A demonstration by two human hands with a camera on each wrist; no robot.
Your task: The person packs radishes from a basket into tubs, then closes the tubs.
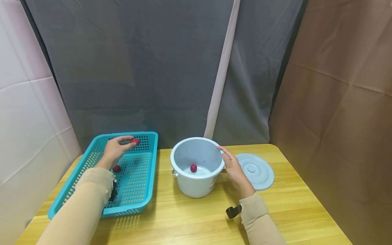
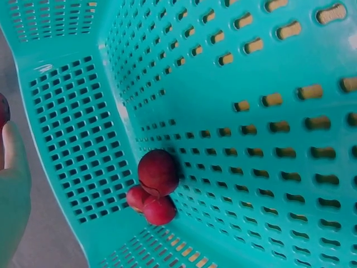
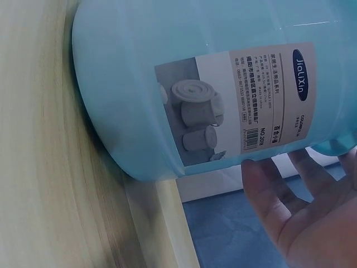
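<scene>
Meanwhile, left hand (image 1: 114,149) pinches a red fruit (image 1: 135,141) over the basket (image 1: 150,177); right hand (image 1: 234,168) rests relaxed against the bucket (image 1: 196,185).

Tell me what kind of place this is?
Likely a staged recording booth, not a kitchen: grey fabric backdrop and brown paper side wall enclose a light wooden table holding only a teal perforated plastic basket, a pale blue plastic bucket and its round lid.

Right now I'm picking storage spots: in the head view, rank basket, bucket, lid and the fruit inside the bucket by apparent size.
1. teal basket
2. pale blue bucket
3. lid, lying flat
4. red fruit
</scene>
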